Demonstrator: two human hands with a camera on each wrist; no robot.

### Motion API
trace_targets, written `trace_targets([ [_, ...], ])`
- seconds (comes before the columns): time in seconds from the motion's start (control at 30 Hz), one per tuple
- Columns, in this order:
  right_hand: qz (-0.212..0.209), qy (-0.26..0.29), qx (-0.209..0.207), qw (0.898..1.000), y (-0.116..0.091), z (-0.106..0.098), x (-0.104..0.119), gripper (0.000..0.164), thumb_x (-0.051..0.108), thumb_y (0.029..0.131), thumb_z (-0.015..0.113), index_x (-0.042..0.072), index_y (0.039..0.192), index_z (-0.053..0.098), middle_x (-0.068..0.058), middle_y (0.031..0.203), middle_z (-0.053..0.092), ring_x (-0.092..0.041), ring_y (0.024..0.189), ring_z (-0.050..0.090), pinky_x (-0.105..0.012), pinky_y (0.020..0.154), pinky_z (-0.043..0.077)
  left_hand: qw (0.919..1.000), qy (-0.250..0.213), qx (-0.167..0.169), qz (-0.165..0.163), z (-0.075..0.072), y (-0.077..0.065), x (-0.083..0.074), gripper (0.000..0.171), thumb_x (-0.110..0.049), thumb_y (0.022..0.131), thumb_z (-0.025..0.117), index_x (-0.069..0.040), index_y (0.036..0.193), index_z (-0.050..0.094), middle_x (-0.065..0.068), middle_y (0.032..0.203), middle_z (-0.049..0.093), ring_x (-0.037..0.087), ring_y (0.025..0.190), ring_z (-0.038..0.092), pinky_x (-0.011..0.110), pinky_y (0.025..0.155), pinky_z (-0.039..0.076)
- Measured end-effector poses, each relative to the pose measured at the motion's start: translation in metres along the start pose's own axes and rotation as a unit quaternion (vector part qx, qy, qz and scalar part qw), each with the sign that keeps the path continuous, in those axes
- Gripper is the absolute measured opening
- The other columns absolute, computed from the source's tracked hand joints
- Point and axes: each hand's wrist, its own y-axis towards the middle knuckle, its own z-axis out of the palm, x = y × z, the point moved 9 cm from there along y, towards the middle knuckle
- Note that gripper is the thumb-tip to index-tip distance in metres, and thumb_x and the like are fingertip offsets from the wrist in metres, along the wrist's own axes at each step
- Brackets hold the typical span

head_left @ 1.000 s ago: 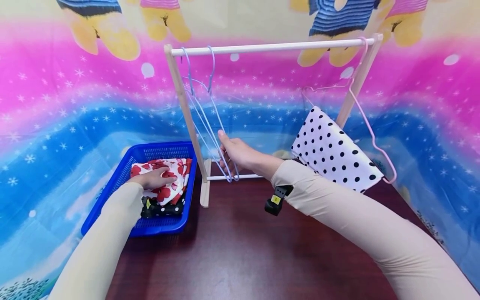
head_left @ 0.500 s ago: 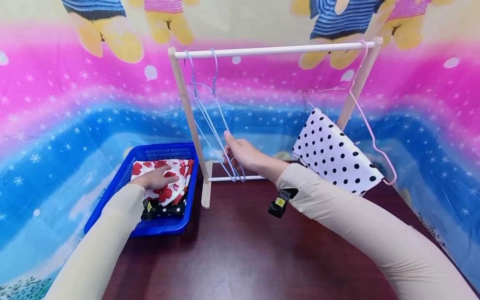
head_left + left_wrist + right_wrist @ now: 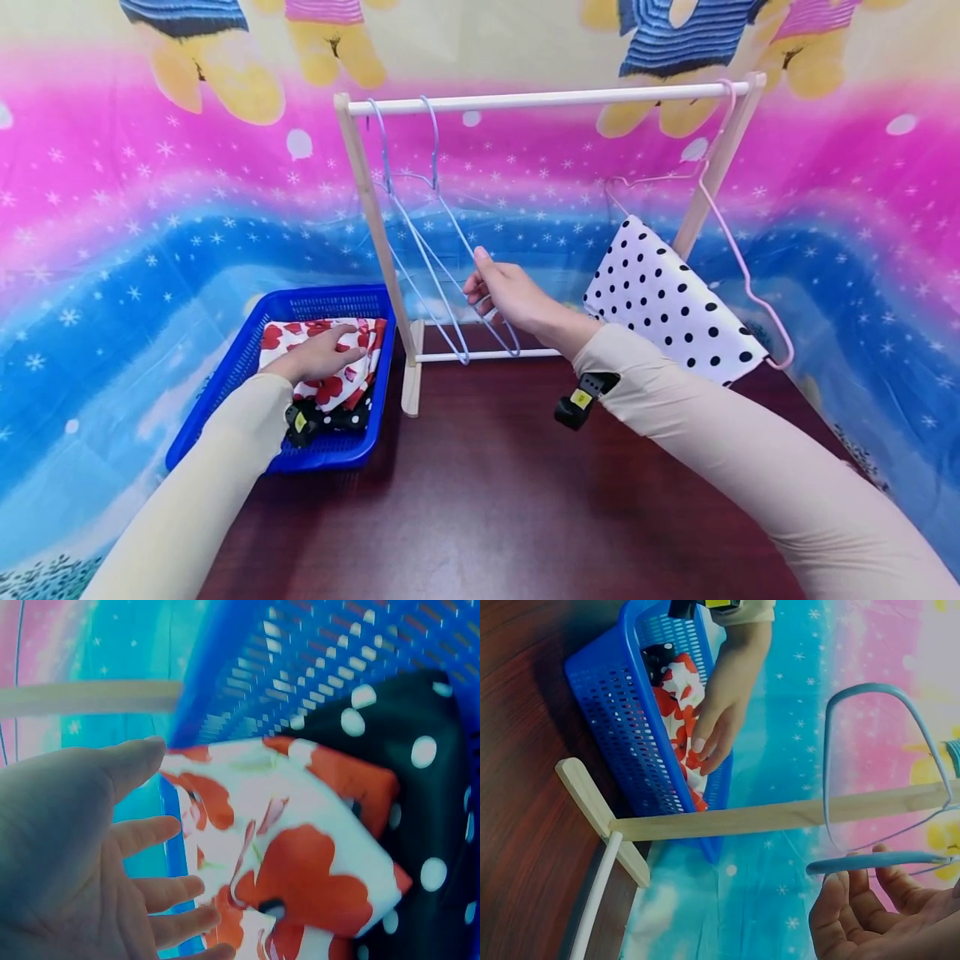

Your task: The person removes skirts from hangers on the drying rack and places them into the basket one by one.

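My right hand (image 3: 510, 296) holds a light blue hanger (image 3: 877, 861) by its side; its hook is on the rack's top bar. A second blue hanger (image 3: 435, 279) hangs to its left, closer to the rack's left post. Over the blue basket (image 3: 322, 460), my left hand (image 3: 318, 354) reaches with spread, fairly straight fingers. Beneath it lies a folded white cloth with red flowers (image 3: 315, 877). A black cloth with white dots (image 3: 420, 795) lies under that one, partly hidden.
The wooden rack (image 3: 555, 100) stands on the dark red table (image 3: 480, 500). On its right end, a pink hanger (image 3: 742, 258) carries a white cloth with black dots (image 3: 671, 308). Patterned fabric (image 3: 510, 179) hangs behind and at both sides.
My right hand has moved right with the blue hanger, widening the gap to the other blue one. My left hand has shifted slightly right over the flowered cloth.
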Motion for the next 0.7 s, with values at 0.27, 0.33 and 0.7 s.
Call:
trace_targets([
  [0.27,-0.021,-0.027,-0.028,0.999,-0.011,-0.017,-0.002,0.061,0.046,0.111,0.02,0.002,0.113,0.061,-0.012,0.11,0.064,-0.021,0.09,0.059,-0.03,0.073,0.049,0.9973,0.016,-0.065,0.029,0.004,-0.008,-0.016,0.068,-0.038,0.103,0.054,-0.004,0.157,0.03,0.028,0.158,0.037,0.052,0.14,0.043,0.067,0.109,0.04],
  [0.33,-0.035,-0.045,-0.033,0.998,-0.014,-0.02,-0.002,0.058,0.045,0.111,0.021,0.003,0.111,0.061,-0.012,0.108,0.063,-0.021,0.089,0.057,-0.031,0.074,0.048,0.9964,0.013,-0.077,0.034,0.007,-0.011,-0.021,0.068,-0.039,0.103,0.054,-0.004,0.157,0.031,0.028,0.158,0.038,0.052,0.14,0.043,0.067,0.109,0.04],
  [0.7,-0.089,-0.098,-0.073,0.989,-0.031,-0.037,-0.003,0.05,0.032,0.113,0.025,-0.004,0.112,0.06,-0.021,0.113,0.062,-0.028,0.096,0.058,-0.031,0.077,0.05,0.9876,-0.014,-0.129,0.088,0.012,-0.028,-0.052,0.058,-0.036,0.101,0.058,-0.006,0.149,0.044,0.024,0.153,0.047,0.045,0.143,0.042,0.063,0.117,0.034],
])
